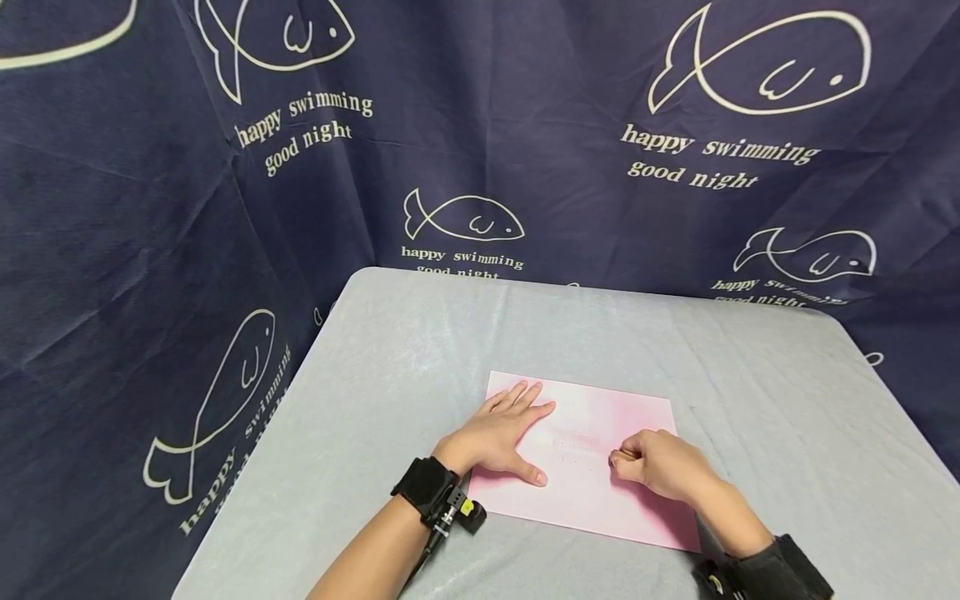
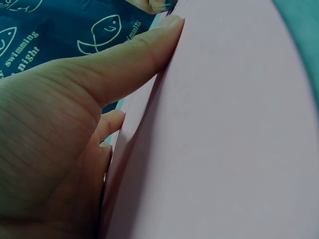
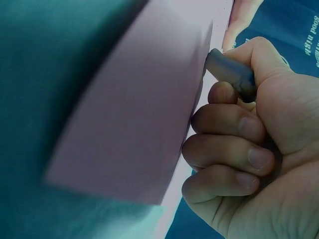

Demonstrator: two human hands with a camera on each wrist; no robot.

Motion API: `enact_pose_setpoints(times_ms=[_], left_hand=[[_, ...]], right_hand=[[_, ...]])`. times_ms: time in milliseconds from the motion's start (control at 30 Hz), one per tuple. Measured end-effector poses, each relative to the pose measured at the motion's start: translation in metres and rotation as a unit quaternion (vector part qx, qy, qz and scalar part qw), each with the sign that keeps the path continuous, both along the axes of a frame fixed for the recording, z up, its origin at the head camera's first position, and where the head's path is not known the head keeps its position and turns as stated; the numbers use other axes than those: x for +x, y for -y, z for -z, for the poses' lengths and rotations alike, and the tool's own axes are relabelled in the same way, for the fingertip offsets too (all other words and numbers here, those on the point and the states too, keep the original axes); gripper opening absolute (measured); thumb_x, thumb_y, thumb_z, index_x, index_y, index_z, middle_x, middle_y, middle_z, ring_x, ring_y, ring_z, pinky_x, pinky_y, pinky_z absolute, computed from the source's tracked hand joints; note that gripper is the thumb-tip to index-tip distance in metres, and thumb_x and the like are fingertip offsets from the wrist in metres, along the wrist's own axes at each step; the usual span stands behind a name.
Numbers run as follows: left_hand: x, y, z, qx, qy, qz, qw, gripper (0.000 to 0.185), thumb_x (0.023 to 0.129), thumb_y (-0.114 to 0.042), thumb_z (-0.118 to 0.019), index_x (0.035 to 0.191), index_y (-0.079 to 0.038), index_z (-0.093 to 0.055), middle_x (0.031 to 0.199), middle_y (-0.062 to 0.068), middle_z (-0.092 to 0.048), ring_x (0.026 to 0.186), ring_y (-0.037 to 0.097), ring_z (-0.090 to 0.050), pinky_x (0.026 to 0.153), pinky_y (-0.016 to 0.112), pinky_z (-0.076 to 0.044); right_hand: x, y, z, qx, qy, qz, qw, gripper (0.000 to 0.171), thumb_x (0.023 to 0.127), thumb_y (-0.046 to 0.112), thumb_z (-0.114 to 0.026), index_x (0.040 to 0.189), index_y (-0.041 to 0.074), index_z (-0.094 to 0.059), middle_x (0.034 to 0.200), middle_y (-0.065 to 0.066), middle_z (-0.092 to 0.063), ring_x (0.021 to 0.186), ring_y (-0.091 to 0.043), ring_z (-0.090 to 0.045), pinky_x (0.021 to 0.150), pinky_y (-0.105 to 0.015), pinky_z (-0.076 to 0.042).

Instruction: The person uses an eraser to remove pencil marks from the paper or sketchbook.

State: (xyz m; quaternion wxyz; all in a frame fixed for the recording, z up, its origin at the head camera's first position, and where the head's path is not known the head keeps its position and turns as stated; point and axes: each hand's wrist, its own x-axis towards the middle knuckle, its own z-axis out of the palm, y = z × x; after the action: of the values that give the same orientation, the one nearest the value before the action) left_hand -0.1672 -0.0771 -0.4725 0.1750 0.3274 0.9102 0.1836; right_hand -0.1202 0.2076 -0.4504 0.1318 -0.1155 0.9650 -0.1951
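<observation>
A pink sheet [image 1: 585,500] lies slightly askew on the table, with faint smudged marks [image 1: 573,443] and a few tiny specks near its middle. My left hand [image 1: 498,437] rests on the sheet's left part, fingers spread and thumb stretched toward the middle. On the right part, my right hand [image 1: 663,467] pinches a small grey eraser [image 3: 229,72] between thumb and index finger, the other fingers curled into the palm. One end of the eraser is right at the sheet's surface in the right wrist view. In the head view the fingers mostly hide it.
The table [image 1: 420,350] has a pale grey cover and rounded far corners. A dark blue curtain [image 1: 562,208] with white fish drawings and lettering hangs behind it and along the left. Black wrist straps with cameras [image 1: 427,492] sit on both forearms.
</observation>
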Motion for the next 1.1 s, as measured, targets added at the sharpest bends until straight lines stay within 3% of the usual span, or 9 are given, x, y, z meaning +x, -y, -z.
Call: enact_pose_setpoints(times_ms=[667,900,1100], left_hand=[[-0.001,-0.004,0.004,-0.005,-0.007,0.004,1.0000,0.112,0.074,-0.068,-0.080,0.164,-0.031,-0.023,0.175,-0.002,0.000,0.162,0.019,0.005,0.132,0.043,-0.005],[-0.002,-0.002,0.004,-0.008,-0.004,0.001,1.0000,0.113,0.074,-0.068,-0.079,0.164,-0.032,-0.022,0.175,-0.002,0.001,0.162,0.018,0.006,0.132,0.044,-0.004],[-0.001,-0.001,0.002,-0.004,-0.004,0.000,1.0000,0.112,0.074,-0.067,-0.080,0.164,-0.030,-0.024,0.175,0.000,-0.002,0.162,0.019,0.004,0.132,0.044,-0.006]], right_hand=[[0.005,-0.018,-0.002,-0.007,0.011,0.005,1.000,0.044,0.092,0.036,-0.067,0.058,0.027,-0.040,0.056,0.016,-0.031,0.054,-0.001,-0.027,0.051,-0.022,-0.015],[-0.001,-0.011,-0.008,0.006,-0.039,-0.051,0.998,0.042,0.090,0.027,-0.065,0.059,0.026,-0.036,0.055,0.017,-0.027,0.052,0.000,-0.024,0.051,-0.021,-0.015],[-0.012,0.012,-0.009,-0.044,-0.057,-0.124,0.990,0.043,0.096,0.030,-0.067,0.065,0.023,-0.039,0.059,0.018,-0.028,0.054,0.004,-0.027,0.051,-0.017,-0.022]])
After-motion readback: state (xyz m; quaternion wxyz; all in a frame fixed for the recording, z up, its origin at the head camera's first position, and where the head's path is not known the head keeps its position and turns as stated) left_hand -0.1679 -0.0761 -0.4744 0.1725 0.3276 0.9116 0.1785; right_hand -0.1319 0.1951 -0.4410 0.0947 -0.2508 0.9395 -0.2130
